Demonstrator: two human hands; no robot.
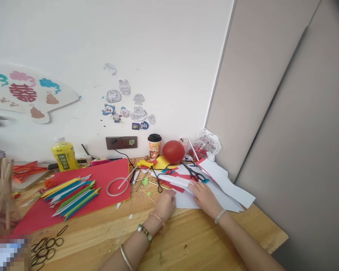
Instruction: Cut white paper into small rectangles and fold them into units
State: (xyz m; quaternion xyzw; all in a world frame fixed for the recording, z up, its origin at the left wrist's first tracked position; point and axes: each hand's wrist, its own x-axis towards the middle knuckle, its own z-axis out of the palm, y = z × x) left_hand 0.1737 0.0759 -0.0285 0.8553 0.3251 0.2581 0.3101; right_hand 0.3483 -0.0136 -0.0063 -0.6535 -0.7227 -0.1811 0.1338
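Observation:
My left hand (166, 205) rests at the left edge of a stack of white paper (186, 201). Its fingers are curled closed, and whatever they may hold is hidden. Lying over the paper, my right hand (205, 195) has its fingers stretched out and touches a folded white sheet (175, 180). Black-handled scissors (196, 175) lie just beyond my right fingertips. Red paper pieces (176, 187) stick out from under the folded sheet. A long white strip (228, 182) lies to the right of my right hand.
A red balloon (173, 151), a lidded paper cup (154, 146) and a yellow balloon pump (145, 164) stand or lie near the wall. Folded coloured paper strips (73, 195) and a coil (117, 187) lie on red card (101, 171). Black rubber bands (46, 246) and a yellow bottle (64, 155) are left.

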